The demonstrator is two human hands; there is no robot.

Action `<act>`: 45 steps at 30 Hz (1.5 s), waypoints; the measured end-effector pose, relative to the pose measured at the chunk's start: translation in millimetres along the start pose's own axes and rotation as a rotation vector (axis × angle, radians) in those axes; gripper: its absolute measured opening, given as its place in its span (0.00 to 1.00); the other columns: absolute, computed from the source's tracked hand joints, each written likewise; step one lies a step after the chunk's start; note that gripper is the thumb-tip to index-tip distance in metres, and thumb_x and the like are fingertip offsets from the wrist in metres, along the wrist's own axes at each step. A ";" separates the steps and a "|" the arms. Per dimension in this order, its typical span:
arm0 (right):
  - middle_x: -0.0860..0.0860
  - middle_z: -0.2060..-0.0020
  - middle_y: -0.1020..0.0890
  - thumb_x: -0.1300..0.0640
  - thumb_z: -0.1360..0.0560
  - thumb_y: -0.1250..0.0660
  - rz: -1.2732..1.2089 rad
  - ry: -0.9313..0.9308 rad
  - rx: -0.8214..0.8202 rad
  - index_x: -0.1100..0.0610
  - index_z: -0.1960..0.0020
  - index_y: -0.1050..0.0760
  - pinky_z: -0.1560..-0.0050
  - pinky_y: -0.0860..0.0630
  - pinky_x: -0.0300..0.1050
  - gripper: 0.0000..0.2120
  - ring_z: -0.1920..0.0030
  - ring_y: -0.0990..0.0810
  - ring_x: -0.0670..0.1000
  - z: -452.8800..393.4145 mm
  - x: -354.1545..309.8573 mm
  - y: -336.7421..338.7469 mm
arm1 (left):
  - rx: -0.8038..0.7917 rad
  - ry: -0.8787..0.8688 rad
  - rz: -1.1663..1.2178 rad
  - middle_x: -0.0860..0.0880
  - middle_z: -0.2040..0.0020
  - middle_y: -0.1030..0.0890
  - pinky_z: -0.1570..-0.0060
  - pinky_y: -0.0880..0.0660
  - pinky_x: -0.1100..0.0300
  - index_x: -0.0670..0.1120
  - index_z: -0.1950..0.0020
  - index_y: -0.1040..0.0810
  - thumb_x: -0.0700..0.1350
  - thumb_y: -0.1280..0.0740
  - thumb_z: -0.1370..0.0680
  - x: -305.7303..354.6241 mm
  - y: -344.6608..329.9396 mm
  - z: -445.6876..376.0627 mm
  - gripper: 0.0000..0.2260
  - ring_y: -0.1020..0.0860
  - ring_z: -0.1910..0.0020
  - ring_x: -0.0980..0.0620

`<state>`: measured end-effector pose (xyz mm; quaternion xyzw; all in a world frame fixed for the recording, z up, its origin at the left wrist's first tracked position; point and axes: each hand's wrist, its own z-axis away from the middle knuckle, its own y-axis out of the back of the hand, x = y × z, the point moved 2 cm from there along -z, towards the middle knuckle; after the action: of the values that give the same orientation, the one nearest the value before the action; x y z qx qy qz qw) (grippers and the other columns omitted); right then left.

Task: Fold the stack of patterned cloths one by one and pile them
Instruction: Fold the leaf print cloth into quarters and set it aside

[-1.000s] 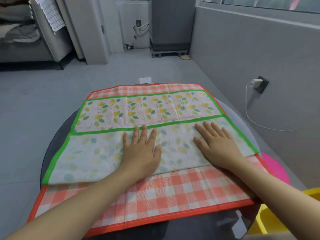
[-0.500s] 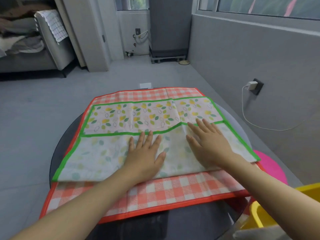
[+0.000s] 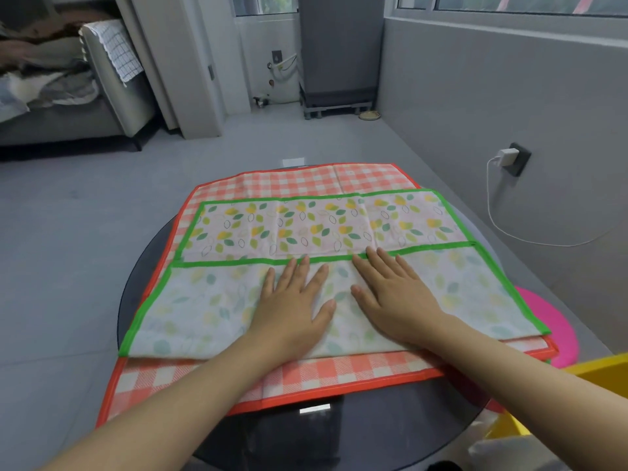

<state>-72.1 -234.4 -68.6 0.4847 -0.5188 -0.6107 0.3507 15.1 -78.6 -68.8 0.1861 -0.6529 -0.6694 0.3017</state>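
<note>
We see a round dark glass worktop carrying the cloths. On top lies the leaf-print cloth with a green border, its near half folded up over itself so the pale reverse side faces us; the folded edge runs left to right across the middle, and the printed half shows beyond it at 12 o'clock. Beneath it lies the orange checked cloth with an orange border, showing as a strip at 12 o'clock and a wider band at 6 o'clock, and hanging past the worktop rim at 7 o'clock.

Both hands rest flat on the folded flap, palms down, fingers straight and spread — neither grips anything. The left hand sits near the centre, fingertips reaching the green fold edge. The right hand lies just beside it at 3 o'clock, angled slightly inward, fingertips also at the green edge. The thumbs are near each other but apart.

Around the worktop: a pink round object at 4 o'clock, partly hidden by the cloths, and a yellow container at 5 o'clock — its contents we cannot tell. On the grey wall at 2 o'clock, a white charger sits in a socket with its cable trailing down. At 10 o'clock, a grey sofa holds rumpled fabrics.
</note>
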 end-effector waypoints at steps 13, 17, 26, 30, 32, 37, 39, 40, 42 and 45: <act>0.45 0.24 0.55 0.39 0.21 0.57 0.038 -0.012 0.008 0.44 0.24 0.56 0.26 0.62 0.45 0.28 0.24 0.60 0.45 2.7 0.3 1.4 | 0.049 0.160 -0.043 0.59 0.24 0.63 0.28 0.67 0.42 0.64 0.25 0.59 0.75 0.68 0.36 -95.9 7.1 32.3 0.40 0.65 0.24 0.55; 0.46 0.24 0.54 0.39 0.21 0.56 0.042 -0.020 0.009 0.44 0.24 0.56 0.25 0.61 0.46 0.28 0.24 0.59 0.46 3.2 -1.6 2.9 | 0.041 0.171 -0.064 0.58 0.23 0.63 0.28 0.67 0.42 0.64 0.25 0.60 0.77 0.72 0.38 -116.3 7.4 39.1 0.42 0.65 0.24 0.54; 0.50 0.24 0.44 0.41 0.22 0.48 0.056 -0.034 0.067 0.47 0.25 0.44 0.26 0.53 0.48 0.26 0.24 0.49 0.50 -4.6 -10.1 20.9 | 0.091 0.140 0.017 0.53 0.21 0.53 0.28 0.65 0.44 0.60 0.23 0.50 0.72 0.65 0.34 -95.5 28.7 30.4 0.40 0.56 0.23 0.51; 0.49 0.27 0.36 0.46 0.21 0.45 0.026 -0.061 0.177 0.48 0.28 0.37 0.28 0.47 0.48 0.22 0.26 0.42 0.51 -35.2 -9.1 38.2 | 0.143 0.094 0.078 0.53 0.22 0.44 0.26 0.61 0.46 0.56 0.25 0.41 0.66 0.56 0.24 -78.3 51.3 -7.5 0.29 0.48 0.23 0.52; 0.50 0.29 0.33 0.48 0.21 0.45 0.017 -0.067 0.196 0.50 0.29 0.35 0.30 0.44 0.48 0.21 0.27 0.39 0.52 -58.0 -4.8 42.5 | 0.156 0.083 0.118 0.53 0.25 0.38 0.26 0.59 0.46 0.55 0.26 0.37 0.61 0.51 0.20 -73.7 59.5 -35.6 0.24 0.44 0.25 0.53; 0.50 0.32 0.29 0.49 0.21 0.46 0.025 -0.137 0.184 0.53 0.31 0.32 0.34 0.38 0.49 0.20 0.32 0.32 0.53 -118.7 13.1 37.8 | 0.211 0.077 0.198 0.53 0.29 0.30 0.27 0.52 0.46 0.51 0.31 0.30 0.56 0.47 0.19 -69.7 64.1 -108.0 0.19 0.36 0.29 0.52; 0.49 0.34 0.26 0.49 0.20 0.47 0.009 -0.131 0.215 0.53 0.32 0.31 0.35 0.36 0.49 0.19 0.34 0.30 0.53 -140.1 18.7 32.5 | 0.230 0.088 0.199 0.52 0.29 0.30 0.27 0.50 0.46 0.50 0.30 0.30 0.54 0.47 0.18 -73.4 59.0 -134.1 0.19 0.36 0.29 0.51; 0.49 0.35 0.25 0.49 0.20 0.46 -0.009 -0.127 0.228 0.53 0.33 0.30 0.36 0.37 0.49 0.19 0.34 0.30 0.53 -150.5 20.7 29.8 | 0.237 0.096 0.195 0.52 0.28 0.31 0.27 0.50 0.46 0.50 0.30 0.31 0.53 0.47 0.18 -76.2 56.5 -146.1 0.19 0.37 0.28 0.51; 0.50 0.36 0.25 0.50 0.20 0.46 -0.044 -0.125 0.240 0.53 0.34 0.29 0.35 0.37 0.49 0.18 0.35 0.30 0.53 -170.9 24.3 25.2 | 0.235 0.123 0.200 0.51 0.27 0.33 0.26 0.53 0.45 0.50 0.28 0.33 0.52 0.47 0.18 -83.7 51.8 -167.0 0.19 0.39 0.27 0.51; 0.52 0.38 0.24 0.49 0.21 0.43 -0.115 -0.203 0.259 0.52 0.37 0.27 0.37 0.38 0.50 0.16 0.37 0.31 0.55 -196.7 32.6 20.8 | 0.260 0.182 0.255 0.50 0.31 0.30 0.27 0.53 0.46 0.51 0.31 0.30 0.52 0.47 0.18 -95.2 45.7 -189.9 0.17 0.36 0.30 0.49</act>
<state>105.1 -327.0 -54.2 0.4905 -0.5974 -0.6035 0.1955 215.9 -160.1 -52.3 0.1989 -0.7223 -0.5160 0.4153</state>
